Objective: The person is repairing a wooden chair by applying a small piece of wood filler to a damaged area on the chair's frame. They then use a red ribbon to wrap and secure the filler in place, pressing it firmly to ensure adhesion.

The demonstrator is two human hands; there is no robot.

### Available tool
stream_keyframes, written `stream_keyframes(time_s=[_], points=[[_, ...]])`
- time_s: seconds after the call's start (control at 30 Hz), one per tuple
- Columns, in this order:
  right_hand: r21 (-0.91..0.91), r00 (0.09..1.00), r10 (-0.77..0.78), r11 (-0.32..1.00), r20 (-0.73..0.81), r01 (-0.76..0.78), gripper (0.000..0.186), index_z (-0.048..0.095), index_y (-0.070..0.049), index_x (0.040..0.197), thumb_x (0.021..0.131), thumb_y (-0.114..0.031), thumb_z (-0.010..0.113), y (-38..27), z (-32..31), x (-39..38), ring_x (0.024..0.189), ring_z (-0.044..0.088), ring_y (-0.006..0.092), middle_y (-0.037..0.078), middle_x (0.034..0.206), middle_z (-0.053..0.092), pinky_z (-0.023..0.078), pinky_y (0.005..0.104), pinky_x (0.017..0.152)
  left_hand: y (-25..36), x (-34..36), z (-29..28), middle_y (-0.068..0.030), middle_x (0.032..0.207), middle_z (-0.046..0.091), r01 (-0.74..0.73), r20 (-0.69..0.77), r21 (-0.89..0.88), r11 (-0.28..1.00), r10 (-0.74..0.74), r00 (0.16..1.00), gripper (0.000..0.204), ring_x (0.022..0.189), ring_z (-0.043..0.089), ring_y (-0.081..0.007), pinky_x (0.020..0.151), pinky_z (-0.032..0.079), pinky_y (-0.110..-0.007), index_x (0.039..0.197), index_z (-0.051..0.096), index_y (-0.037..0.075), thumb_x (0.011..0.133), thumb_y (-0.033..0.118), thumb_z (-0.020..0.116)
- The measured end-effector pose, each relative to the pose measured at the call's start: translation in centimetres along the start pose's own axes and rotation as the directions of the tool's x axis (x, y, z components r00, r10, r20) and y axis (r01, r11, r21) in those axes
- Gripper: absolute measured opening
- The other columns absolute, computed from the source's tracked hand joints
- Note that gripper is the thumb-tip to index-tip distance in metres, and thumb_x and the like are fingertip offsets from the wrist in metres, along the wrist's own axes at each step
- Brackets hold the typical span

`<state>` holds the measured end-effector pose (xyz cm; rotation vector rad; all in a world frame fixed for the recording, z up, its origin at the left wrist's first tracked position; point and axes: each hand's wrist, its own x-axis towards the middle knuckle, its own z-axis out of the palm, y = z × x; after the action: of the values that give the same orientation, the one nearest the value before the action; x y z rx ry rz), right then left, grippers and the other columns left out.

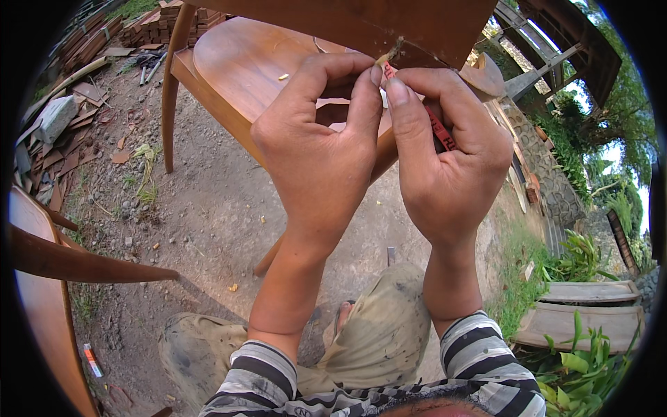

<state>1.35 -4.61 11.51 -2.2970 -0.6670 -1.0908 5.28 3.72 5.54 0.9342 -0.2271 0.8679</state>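
Observation:
Both my hands are raised together in front of a wooden chair (240,59), close to the lower edge of its brown back panel (431,21). My left hand (316,128) pinches with thumb and forefinger at a small yellowish-brown tip (381,61); what exactly it grips is hidden. Against it, my right hand (451,146) is closed on a narrow red strip with dark print (439,131), which runs through the palm and shows again between the fingertips. A dark, rough bit (396,47) sits just above the fingertips, by the panel's edge.
More curved wooden furniture (42,299) stands at the left, one leg reaching inward. Broken tiles and a pale stone block (57,119) lie beyond it. An orange-and-white tube (92,360) rests on the dirt. Two weathered panels (583,323) and plants are at the right.

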Motion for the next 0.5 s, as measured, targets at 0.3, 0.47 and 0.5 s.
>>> stream_keyframes(time_s=[0.3,0.47,0.5], points=[[-0.011,0.999,0.033,0.999,0.012,-0.032,0.008,0.073,0.001,0.096,0.096,-0.007,0.071,-0.03,-0.03,0.1,0.065,0.049,0.0018,-0.003,0.073,0.061,0.037,0.0183,0.058,0.16,0.12,-0.37,-0.0075,0.087,0.075,0.028,0.04,-0.01,1.0,-0.028,0.999,0.008,0.074,0.072,-0.0113,0.067,0.059,-0.024,0.098,0.074,-0.003,0.091,0.002,0.075],[-0.017,0.999,0.03,0.999,-0.023,-0.03,0.008,0.073,0.001,0.092,0.095,-0.006,0.071,-0.27,0.3,0.26,0.061,0.044,0.0006,-0.005,0.066,0.055,0.032,0.0187,0.055,0.16,0.25,-0.7,-0.0071,0.087,0.075,0.041,0.076,-0.053,0.998,-0.037,0.996,0.01,0.075,0.071,-0.0102,0.066,0.059,-0.024,0.099,0.074,-0.004,0.093,0.003,0.074],[-0.025,0.999,0.026,0.999,-0.024,-0.026,0.008,0.073,0.001,0.092,0.095,-0.006,0.071,-0.28,0.27,0.3,0.06,0.043,0.0004,-0.005,0.065,0.054,0.031,0.0187,0.054,0.27,0.25,-0.75,-0.0071,0.087,0.075,0.073,0.085,-0.063,0.995,-0.068,0.994,0.01,0.075,0.071,-0.0101,0.066,0.059,-0.024,0.099,0.073,-0.005,0.093,0.003,0.074]])
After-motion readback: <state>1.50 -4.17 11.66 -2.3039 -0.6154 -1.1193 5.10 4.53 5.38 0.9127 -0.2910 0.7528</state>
